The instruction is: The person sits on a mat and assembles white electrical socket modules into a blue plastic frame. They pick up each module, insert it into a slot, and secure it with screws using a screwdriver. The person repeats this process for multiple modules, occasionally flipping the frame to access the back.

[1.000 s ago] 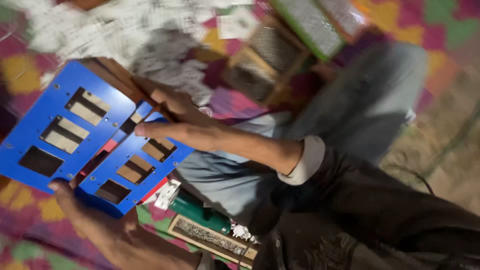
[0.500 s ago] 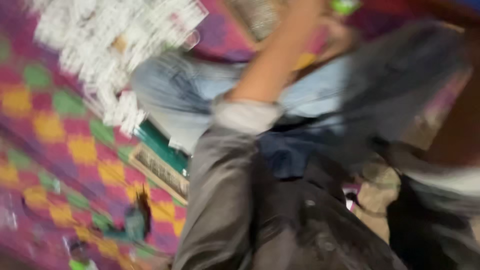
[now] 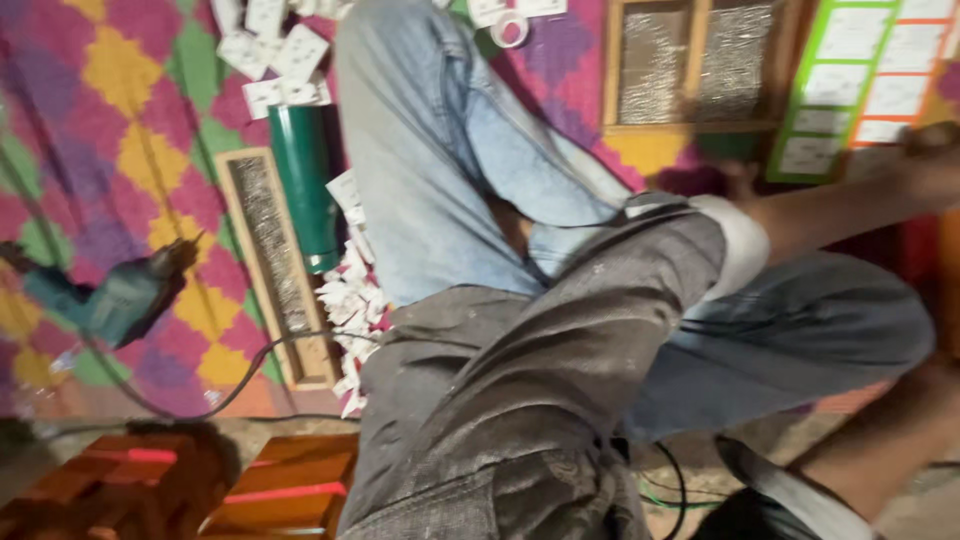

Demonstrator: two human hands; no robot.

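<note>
Fingers can't be made out: the left hand (image 3: 935, 150) is a blur at the upper right edge, beside the green-framed board of white cards (image 3: 850, 90). The right hand is out of frame. The blue slotted plastic panel both held a second ago has gone from view.

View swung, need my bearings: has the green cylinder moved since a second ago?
No. The green cylinder still lies alongside the long wooden tray, on the same side; only the camera turned.
</note>
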